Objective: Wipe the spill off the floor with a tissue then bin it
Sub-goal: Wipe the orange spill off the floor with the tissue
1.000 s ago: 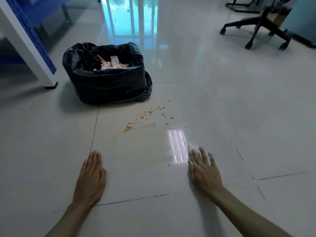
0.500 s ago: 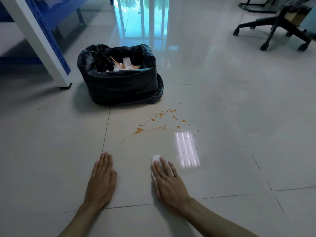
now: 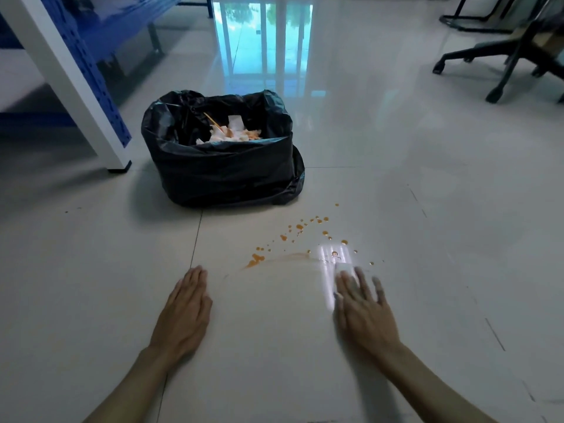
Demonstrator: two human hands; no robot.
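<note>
Orange drops of the spill (image 3: 300, 232) dot the pale floor tiles, with a thin smeared arc along their near edge. My right hand (image 3: 364, 303) lies flat and blurred on the floor, pressing a white tissue (image 3: 344, 267) that shows only beyond the fingertips, right at the near edge of the drops. My left hand (image 3: 183, 312) rests flat on the tile, fingers together, holding nothing. A bin lined with a black bag (image 3: 222, 166) stands just beyond the spill, with used tissues inside.
A white leg of a blue rack (image 3: 76, 83) stands left of the bin. An office chair base (image 3: 503, 62) with castors is at the far right. A bright window reflection (image 3: 262, 41) lies on the glossy floor behind the bin.
My right hand has swept the tissue from the middle of the wiped patch back out to the right and farther forward, up to the drops. The left hand has stayed planted.
</note>
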